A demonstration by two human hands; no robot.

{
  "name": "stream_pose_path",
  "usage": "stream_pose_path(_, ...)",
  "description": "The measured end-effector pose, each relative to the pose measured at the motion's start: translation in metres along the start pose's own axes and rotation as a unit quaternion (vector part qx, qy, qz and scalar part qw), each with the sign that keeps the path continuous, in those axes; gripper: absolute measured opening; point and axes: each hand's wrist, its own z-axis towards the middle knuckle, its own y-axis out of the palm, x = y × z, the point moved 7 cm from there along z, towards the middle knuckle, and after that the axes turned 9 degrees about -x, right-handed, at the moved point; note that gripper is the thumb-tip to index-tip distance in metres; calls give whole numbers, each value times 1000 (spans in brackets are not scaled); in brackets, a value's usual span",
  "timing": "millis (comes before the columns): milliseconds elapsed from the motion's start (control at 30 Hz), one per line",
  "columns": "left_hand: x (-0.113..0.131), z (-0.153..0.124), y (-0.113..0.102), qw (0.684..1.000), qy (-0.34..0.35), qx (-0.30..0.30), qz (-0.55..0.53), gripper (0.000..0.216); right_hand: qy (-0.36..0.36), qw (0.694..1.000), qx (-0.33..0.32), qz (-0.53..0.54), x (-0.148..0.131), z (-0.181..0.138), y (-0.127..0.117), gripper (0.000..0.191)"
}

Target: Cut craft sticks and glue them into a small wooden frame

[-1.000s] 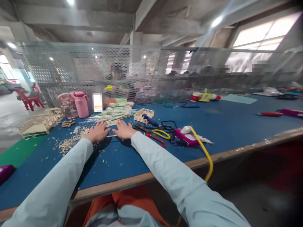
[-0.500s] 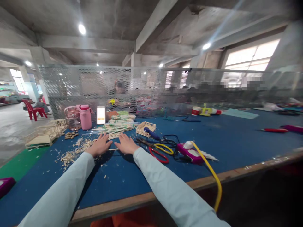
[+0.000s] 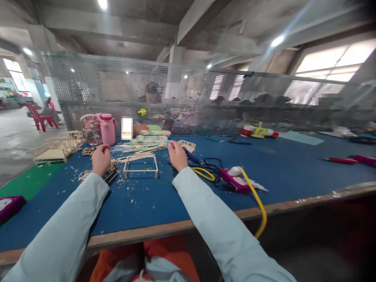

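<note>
A small rectangular frame of thin wooden sticks (image 3: 141, 170) stands on the blue tabletop between my hands, touching neither. My left hand (image 3: 101, 159) is raised to the left of it, above wood scraps (image 3: 85, 174), fingers curled together. My right hand (image 3: 178, 156) is to its right, thumb and fingers pinched; whatever is in either pinch is too small to make out. Behind the frame lie loose sticks (image 3: 136, 156) and plastic-wrapped bundles of sticks (image 3: 147, 141). A small wooden tray (image 3: 188, 145) and a blue-handled tool (image 3: 190, 155) are partly hidden behind my right hand.
Yellow-handled scissors (image 3: 205, 174), a purple power strip (image 3: 236, 182) and a yellow cable (image 3: 255, 196) lie at right. Wooden miniature furniture (image 3: 54, 153), a pink bottle (image 3: 107, 130) and a clear jug (image 3: 91, 131) stand at left. A perforated metal screen (image 3: 111, 90) runs behind.
My hands have risen and moved apart from flat on the tabletop, and their fingers have curled. The stick frame now stands in view between them. The camera view has tilted downward.
</note>
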Motion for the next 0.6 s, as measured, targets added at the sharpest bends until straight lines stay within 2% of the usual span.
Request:
stream_pose_path(67,13,-6,8,999,36,-23,32,35,-7,999,-27,-19,-1,1,6,38)
stream_pose_path(200,30,-14,27,987,91,-108,75,37,-22,995,-83,-45,-4,1,19,33)
stream_pose_path(300,35,-17,40,971,127,-170,113,41,-52,992,-101,-56,-9,1,24,35)
stream_pose_path(400,33,-20,50,955,133,-221,145,46,-72,984,-144,-75,-13,0,32,39)
stream_pose_path(533,31,-24,55,945,127,-243,179,45,-68,960,-250,-108,-13,-3,49,46)
stream_pose_path(600,32,-26,55,945,127,-244,175,41,-69,952,-272,-120,-13,-4,53,47)
